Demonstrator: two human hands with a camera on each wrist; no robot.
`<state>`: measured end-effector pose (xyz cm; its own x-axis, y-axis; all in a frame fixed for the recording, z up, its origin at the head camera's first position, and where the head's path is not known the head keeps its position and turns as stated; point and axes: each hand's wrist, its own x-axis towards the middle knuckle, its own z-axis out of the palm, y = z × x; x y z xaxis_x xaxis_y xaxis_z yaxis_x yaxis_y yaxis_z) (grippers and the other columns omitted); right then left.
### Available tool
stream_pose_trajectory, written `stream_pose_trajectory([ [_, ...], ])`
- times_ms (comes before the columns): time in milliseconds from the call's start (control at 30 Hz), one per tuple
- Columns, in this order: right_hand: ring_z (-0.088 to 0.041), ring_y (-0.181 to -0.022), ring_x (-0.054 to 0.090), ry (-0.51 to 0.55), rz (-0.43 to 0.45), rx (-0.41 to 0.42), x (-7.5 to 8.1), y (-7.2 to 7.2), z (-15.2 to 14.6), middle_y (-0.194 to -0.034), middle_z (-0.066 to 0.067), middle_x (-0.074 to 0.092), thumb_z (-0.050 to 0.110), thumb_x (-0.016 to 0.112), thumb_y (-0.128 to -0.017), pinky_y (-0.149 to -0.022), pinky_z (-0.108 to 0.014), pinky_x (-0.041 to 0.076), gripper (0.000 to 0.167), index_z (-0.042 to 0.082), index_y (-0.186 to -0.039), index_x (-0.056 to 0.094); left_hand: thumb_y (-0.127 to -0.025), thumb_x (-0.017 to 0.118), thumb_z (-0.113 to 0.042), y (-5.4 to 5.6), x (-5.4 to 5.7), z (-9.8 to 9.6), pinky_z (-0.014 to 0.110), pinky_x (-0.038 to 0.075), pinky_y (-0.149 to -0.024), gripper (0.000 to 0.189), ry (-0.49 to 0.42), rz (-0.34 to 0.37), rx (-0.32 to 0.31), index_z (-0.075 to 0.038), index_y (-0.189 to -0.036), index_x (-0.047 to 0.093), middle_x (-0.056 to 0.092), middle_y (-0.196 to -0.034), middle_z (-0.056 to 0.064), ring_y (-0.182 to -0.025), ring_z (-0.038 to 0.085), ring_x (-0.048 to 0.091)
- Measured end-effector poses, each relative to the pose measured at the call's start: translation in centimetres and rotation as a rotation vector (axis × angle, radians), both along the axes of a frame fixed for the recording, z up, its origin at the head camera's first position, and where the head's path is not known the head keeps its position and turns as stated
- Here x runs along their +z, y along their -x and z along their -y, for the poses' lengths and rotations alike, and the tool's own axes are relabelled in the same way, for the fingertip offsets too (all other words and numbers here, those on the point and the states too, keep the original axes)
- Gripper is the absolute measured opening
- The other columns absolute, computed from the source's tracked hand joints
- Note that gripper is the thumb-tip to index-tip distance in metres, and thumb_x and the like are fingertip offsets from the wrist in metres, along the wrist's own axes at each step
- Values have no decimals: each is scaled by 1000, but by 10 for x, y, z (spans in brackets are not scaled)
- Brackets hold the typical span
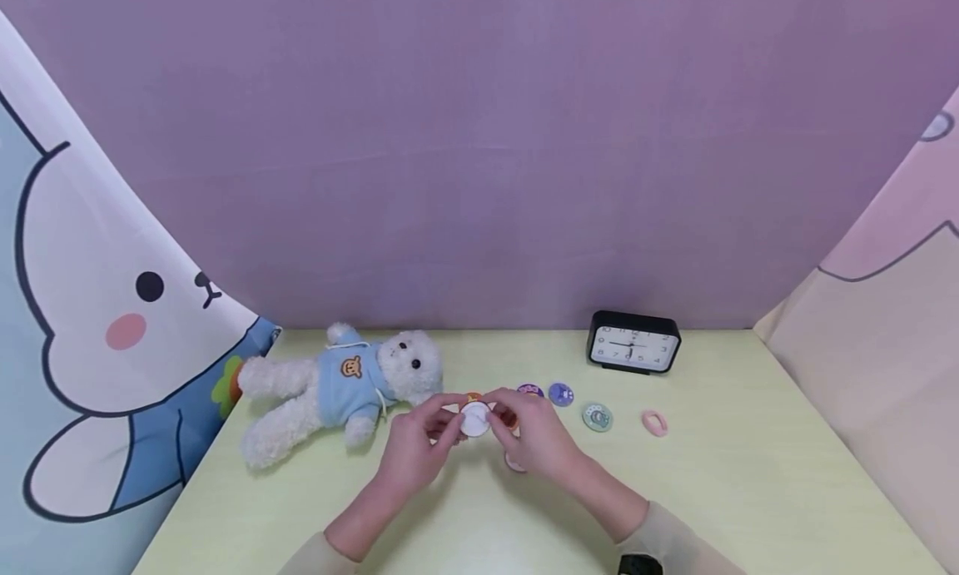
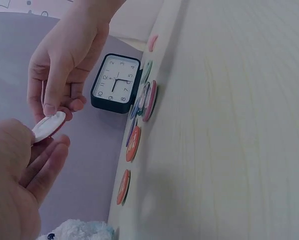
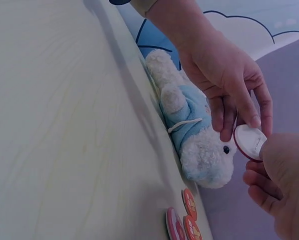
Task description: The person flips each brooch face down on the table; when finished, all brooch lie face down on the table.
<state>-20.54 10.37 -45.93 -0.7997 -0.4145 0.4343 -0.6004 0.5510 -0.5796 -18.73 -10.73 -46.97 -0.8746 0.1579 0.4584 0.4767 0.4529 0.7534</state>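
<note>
Both hands hold one round pin badge (image 1: 475, 419) above the table, its white back with a metal pin facing me and a red rim showing. My left hand (image 1: 418, 442) pinches its left edge between thumb and fingers. On the opposite edge, the thumb and fingers of my right hand (image 1: 535, 433) grip it too. The badge's printed front is turned away. Under and behind the hands lie more badges: two orange ones (image 2: 133, 143) and a pink-rimmed one (image 3: 175, 224), partly hidden by my right hand in the head view.
To the left a white plush toy (image 1: 415, 363) in a blue hoodie lies on its back. A black alarm clock (image 1: 633, 342) stands at the back right. Purple badges (image 1: 560, 394), a green badge (image 1: 597, 417) and a pink hair tie (image 1: 654, 423) lie right of the hands.
</note>
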Motion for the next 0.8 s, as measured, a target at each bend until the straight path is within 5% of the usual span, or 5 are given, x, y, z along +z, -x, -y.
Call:
stream_pose_trajectory([
  [333, -2, -74, 60, 40, 98, 25, 6, -1, -3, -83, 4, 69, 3, 71, -98, -69, -31, 62, 24, 9, -122, 72, -84, 87, -1, 1, -2, 6, 22, 64, -71, 45, 30, -7, -151, 0, -126, 73, 83, -92, 7, -76, 9, 79],
  [567, -16, -84, 66, 1, 125, 106, 0, 0, -5, -99, 2, 70, 7, 85, -86, -74, -32, 63, 44, 8, -128, 72, -85, 87, -3, 1, -4, 8, 20, 64, -72, 44, 80, 57, -105, 3, -127, 73, 81, -95, 8, -78, 9, 78],
  [800, -22, -92, 66, -59, 138, 101, -12, -1, -1, -104, 0, 67, 12, 86, -87, -77, -30, 62, 43, 11, -128, 74, -82, 92, -10, 2, -12, 13, 21, 64, -74, 38, 199, 54, -85, -6, -117, 80, 74, -97, 4, -82, 16, 75],
])
